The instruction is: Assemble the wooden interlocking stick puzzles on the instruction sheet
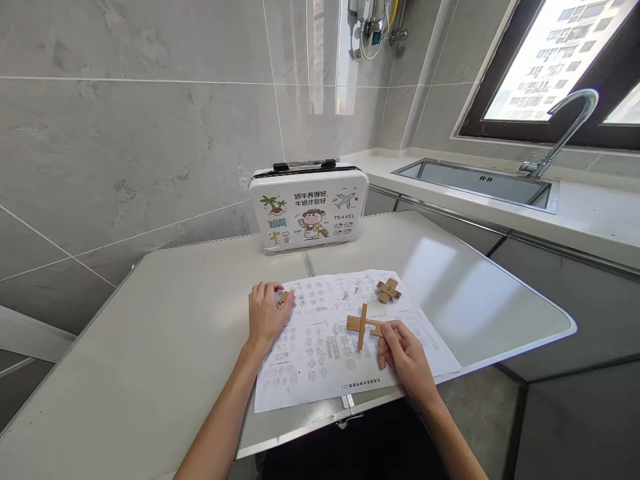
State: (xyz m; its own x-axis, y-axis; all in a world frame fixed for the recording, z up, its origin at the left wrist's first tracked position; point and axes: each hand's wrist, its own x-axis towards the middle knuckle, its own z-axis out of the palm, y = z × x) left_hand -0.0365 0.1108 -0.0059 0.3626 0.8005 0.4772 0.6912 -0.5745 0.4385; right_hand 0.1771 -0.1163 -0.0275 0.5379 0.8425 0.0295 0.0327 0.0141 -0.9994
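Note:
Near the left edge of a printed instruction sheet (pixel 295 367), my left hand (pixel 267 312) is closed on a small wooden puzzle piece (pixel 283 299), mostly hidden by the fingers. My right hand (pixel 403 350) pinches the right end of a flat, notched wooden puzzle piece (pixel 354 323). A narrow wooden stick (pixel 363 327) crosses that piece near its middle, so the two form a cross above the paper. Farther back on the sheet's right side lies a small cluster of interlocked wooden pieces (pixel 389 290) with dark marks on it.
The sheet lies on a pale folding table (pixel 200 320) with a seam down its middle. At the table's back stands a white cartoon-printed case (pixel 310 210) with a black handle. A counter with a sink (pixel 475 180) and tap (pixel 575 113) runs along the right.

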